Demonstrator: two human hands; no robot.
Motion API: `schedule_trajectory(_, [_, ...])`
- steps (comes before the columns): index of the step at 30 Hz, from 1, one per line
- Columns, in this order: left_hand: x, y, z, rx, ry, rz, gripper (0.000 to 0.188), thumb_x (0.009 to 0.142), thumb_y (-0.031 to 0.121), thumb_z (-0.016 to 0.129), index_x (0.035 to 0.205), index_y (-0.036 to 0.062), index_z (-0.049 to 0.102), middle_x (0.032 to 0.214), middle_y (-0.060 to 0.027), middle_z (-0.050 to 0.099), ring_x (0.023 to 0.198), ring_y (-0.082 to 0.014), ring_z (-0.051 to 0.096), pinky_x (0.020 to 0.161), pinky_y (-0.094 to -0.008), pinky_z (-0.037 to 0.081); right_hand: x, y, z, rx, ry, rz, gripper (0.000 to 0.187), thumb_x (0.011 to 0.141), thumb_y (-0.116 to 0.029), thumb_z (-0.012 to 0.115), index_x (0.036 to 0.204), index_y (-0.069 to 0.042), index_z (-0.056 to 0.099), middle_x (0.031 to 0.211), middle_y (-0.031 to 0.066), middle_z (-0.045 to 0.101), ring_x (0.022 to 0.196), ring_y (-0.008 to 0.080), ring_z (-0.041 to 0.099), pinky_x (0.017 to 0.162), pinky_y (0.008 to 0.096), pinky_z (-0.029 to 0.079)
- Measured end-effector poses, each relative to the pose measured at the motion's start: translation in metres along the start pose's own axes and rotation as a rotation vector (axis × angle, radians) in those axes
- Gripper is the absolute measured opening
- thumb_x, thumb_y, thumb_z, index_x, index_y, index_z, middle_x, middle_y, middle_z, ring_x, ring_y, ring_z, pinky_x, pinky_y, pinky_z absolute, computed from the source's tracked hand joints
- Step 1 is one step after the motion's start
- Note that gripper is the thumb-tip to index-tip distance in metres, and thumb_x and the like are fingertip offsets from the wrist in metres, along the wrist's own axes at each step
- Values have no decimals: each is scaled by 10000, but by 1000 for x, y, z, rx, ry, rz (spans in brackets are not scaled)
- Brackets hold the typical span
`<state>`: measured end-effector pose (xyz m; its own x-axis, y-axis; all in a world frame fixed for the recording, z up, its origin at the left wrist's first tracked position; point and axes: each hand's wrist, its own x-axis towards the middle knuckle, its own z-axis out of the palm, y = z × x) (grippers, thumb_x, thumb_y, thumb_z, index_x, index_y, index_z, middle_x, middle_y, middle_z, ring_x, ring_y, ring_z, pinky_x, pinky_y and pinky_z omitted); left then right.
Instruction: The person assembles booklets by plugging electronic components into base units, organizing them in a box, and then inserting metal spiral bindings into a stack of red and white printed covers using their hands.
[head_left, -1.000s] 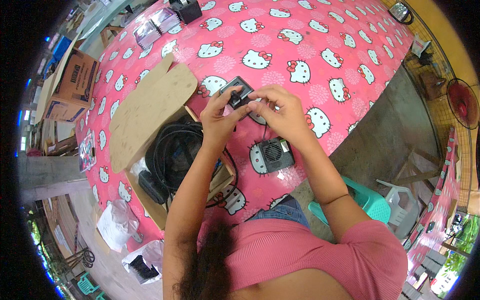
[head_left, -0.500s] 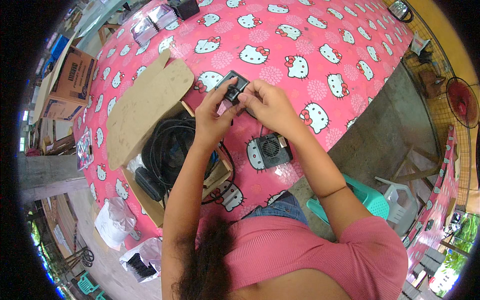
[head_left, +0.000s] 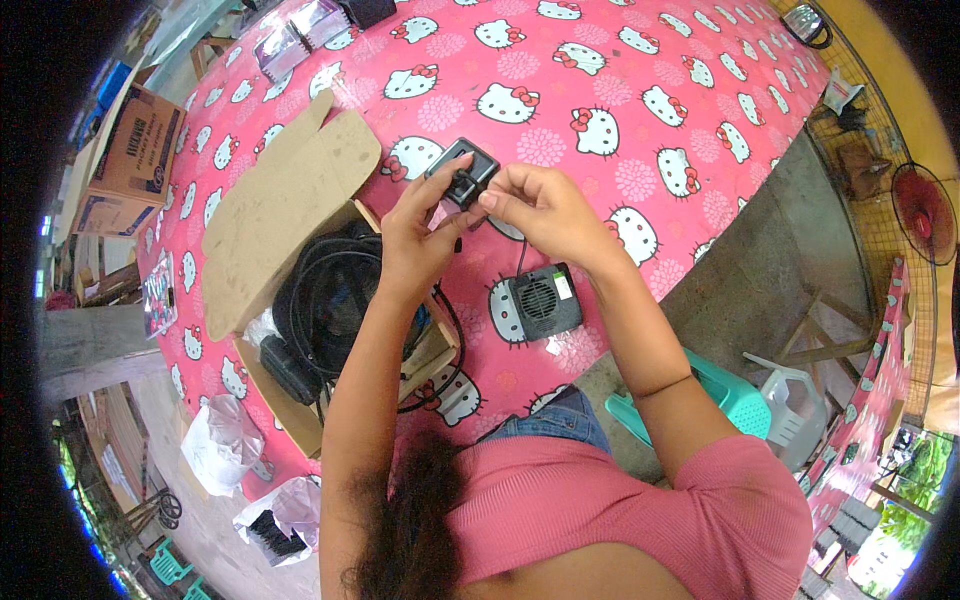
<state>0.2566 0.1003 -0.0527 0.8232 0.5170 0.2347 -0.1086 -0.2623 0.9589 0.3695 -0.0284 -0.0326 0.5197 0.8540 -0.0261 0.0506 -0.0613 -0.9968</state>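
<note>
My left hand (head_left: 418, 232) grips a small black box-shaped device (head_left: 484, 164) above the pink patterned tabletop, with fingers over its near side. My right hand (head_left: 553, 218) is closed in a pinch at the device's right edge; what lies between those fingertips is hidden. Closer to me, a black box with a round grille (head_left: 541, 300) rests on the tabletop, a thin cord leading from it up toward my hands. By my left forearm stands an open cardboard box (head_left: 243, 352) holding coiled black cables (head_left: 313, 290) and a black adapter-like block (head_left: 289, 371).
Pink cloth with white cat faces covers the table (head_left: 540, 149). A larger carton (head_left: 136, 142) stands at the far left, and clear plastic cases (head_left: 290, 45) lie at the back. White bags (head_left: 222, 445) are at the lower left. A teal plastic stool (head_left: 725, 400) stands at right.
The black device has tilted a little between my hands, and my right fingers have shifted slightly along its edge. The whole view has turned slightly.
</note>
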Motion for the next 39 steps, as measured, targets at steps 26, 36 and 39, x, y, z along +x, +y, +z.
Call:
schedule_trajectory(26, [-5,2,-2,160,-5,19,634,667,-52,726,1251,134,564,1119,-115,616,1016,-199,599,865,-299,456,-2,19,-8,212,-9,143,244,842,-261,684,774,-27,679,642,-50,560,581,29,452,525,208,342])
schedule_trajectory(36, [-3,1,0,64,-17,-30,650,679,-146,663,1259,129,560,1134,-96,594,1031,-171,577,842,-274,476,1,25,-13,277,-70,72,210,836,-213,680,726,-38,649,672,-36,567,623,42,472,568,215,353])
schedule_trajectory(39, [-3,2,0,42,-14,-23,662,679,-174,636,1263,128,557,1159,-90,580,1043,-168,571,848,-267,480,0,23,-14,278,-101,88,195,848,-186,666,757,-15,644,753,10,610,713,72,537,663,231,420])
